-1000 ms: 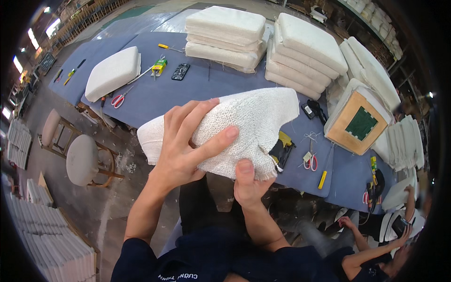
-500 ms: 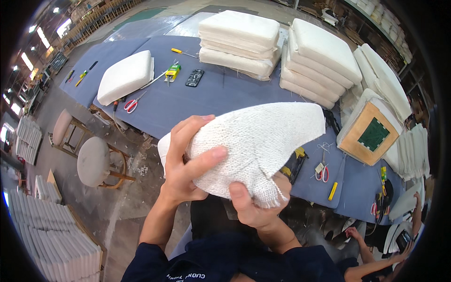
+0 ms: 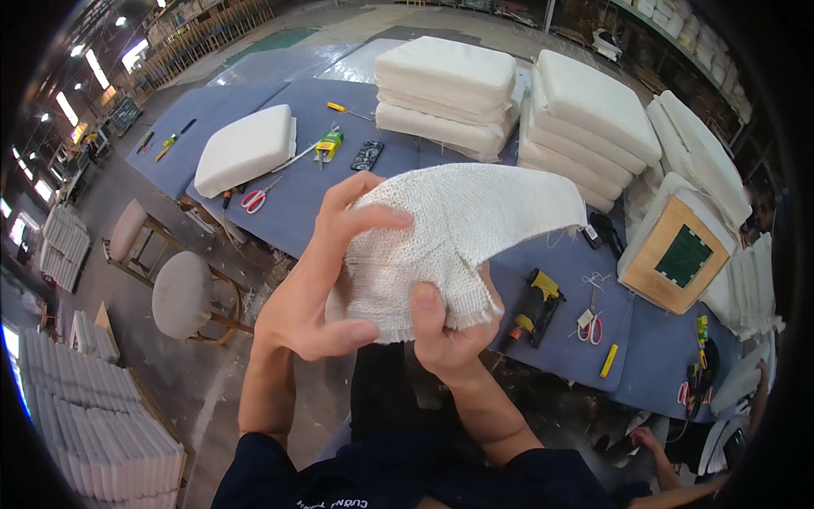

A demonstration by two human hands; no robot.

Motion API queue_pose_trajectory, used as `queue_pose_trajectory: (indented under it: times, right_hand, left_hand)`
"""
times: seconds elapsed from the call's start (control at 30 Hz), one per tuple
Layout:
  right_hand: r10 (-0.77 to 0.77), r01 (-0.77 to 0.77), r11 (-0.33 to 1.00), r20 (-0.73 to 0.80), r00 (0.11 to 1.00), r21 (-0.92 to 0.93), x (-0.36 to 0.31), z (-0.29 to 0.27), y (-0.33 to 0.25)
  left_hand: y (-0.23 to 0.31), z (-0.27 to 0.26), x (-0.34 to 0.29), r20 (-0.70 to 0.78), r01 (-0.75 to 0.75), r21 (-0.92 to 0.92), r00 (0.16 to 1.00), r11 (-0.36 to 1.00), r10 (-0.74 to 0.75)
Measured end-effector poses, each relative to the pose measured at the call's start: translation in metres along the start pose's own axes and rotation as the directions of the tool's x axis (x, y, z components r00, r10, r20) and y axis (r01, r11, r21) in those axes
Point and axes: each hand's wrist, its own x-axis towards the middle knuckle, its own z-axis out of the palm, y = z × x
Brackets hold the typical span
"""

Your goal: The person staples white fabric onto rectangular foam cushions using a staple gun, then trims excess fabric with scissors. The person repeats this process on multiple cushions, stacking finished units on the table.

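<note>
In front of my chest I hold up a white woven fabric cover (image 3: 475,208), curved into a hood-like shape with a pointed end toward the right. My left hand (image 3: 309,284) is closed round its left side, one finger laid across the face and the thumb lower down. My right hand (image 3: 449,339) pinches the frayed lower edge, thumb in front and the other fingers hidden behind the cloth. A seam or fold runs down to that thumb. Whether anything is inside the cover, I cannot tell.
On the blue-covered table (image 3: 339,204) stand stacks of white cushions (image 3: 445,68), a single cushion (image 3: 246,151), red-handled scissors (image 3: 254,200), a phone (image 3: 367,156) and a yellow-black staple gun (image 3: 538,307). Stools (image 3: 182,293) are at left. Another person's hand (image 3: 649,441) shows at lower right.
The cover has shifted up slightly and turned in my hands. My left thumb has moved down from its face to the lower edge. The staple gun now shows more fully.
</note>
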Motion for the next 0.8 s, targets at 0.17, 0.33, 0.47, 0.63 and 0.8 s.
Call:
queue_pose_trajectory:
  times: [0.17, 0.33, 0.47, 0.63, 0.8]
  right_hand:
    - [0.060, -0.065, 0.996, 0.085, 0.995, 0.057, 0.003, 0.000, 0.018]
    - [0.311, -0.272, 0.944, 0.231, 0.922, -0.188, -0.006, -0.048, 0.067]
    - [0.307, -0.349, -0.018, -0.337, 0.890, -0.937, -0.106, -0.173, 0.208]
    - [0.743, -0.353, -0.146, -0.338, 0.577, -0.924, -0.178, -0.267, 0.247]
    - [0.607, -0.218, -0.186, -0.287, 0.741, -0.958, -0.197, -0.309, 0.260]
  left_hand:
    - [0.005, 0.026, 0.021, -0.138, 0.082, 0.424, 0.990, 0.902, -0.025]
    - [-0.028, 0.020, 0.044, -0.312, 0.155, 0.492, 0.950, 0.857, 0.007]
    - [-0.052, 0.008, 0.048, -0.360, 0.149, 0.534, 0.931, 0.832, 0.064]
    - [-0.042, -0.003, 0.040, -0.270, 0.120, 0.601, 0.961, 0.790, 0.059]
    - [-0.033, 0.001, 0.035, -0.236, 0.101, 0.581, 0.971, 0.808, 0.049]
